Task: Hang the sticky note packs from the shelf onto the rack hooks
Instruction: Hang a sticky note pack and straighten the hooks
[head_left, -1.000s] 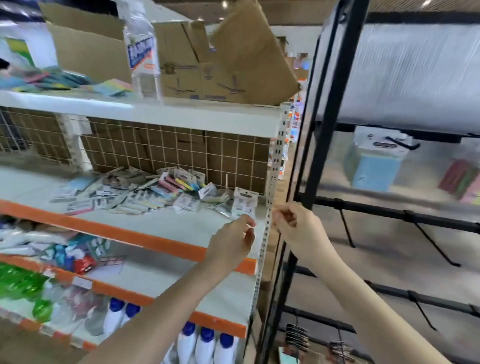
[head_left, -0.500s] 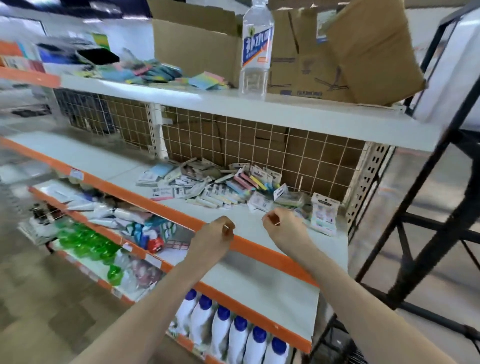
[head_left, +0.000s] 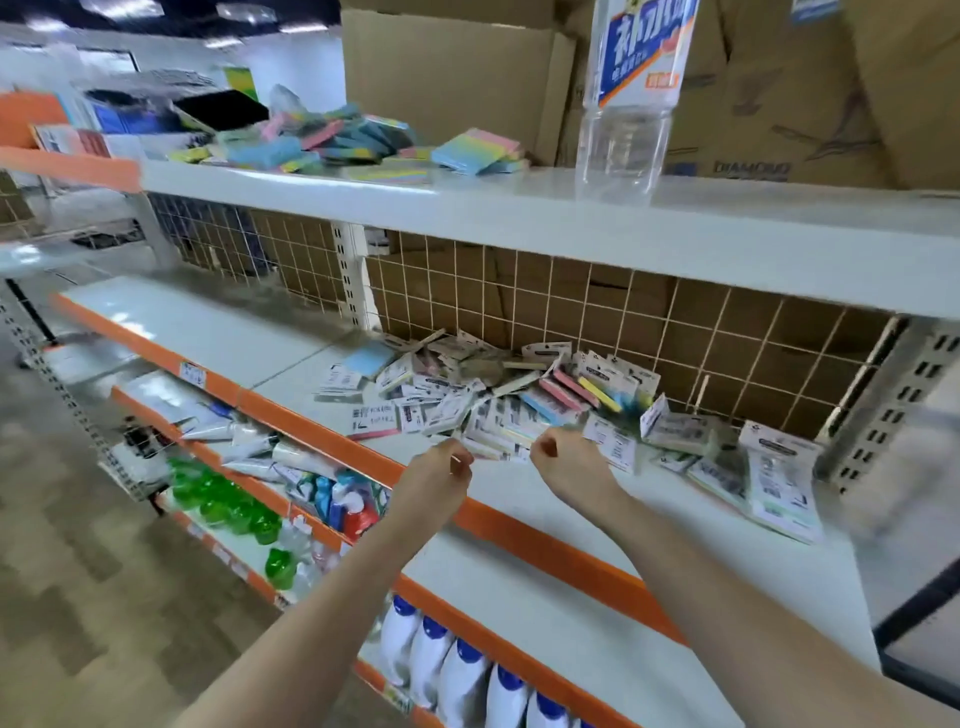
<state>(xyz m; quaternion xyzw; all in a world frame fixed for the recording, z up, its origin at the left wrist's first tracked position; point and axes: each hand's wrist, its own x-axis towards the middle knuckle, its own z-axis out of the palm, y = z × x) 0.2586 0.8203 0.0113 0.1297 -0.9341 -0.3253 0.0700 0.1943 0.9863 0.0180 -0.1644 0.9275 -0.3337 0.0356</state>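
The sticky note packs (head_left: 524, 400) lie heaped on the orange-edged shelf (head_left: 545, 551), against its wire grid back (head_left: 675, 332). Just in front of the heap, the left hand (head_left: 441, 475) and right hand (head_left: 569, 460) hover with fingers curled in, each grip holding nothing visible.

Clear plastic water bottle (head_left: 631, 98) upright at the top shelf's front edge, cardboard boxes (head_left: 769, 88) behind it, green bottles (head_left: 223, 501) and tubes (head_left: 249, 441) on lower shelves, blue-capped white bottles (head_left: 462, 675) along the bottom, wire grid backing (head_left: 571, 301).
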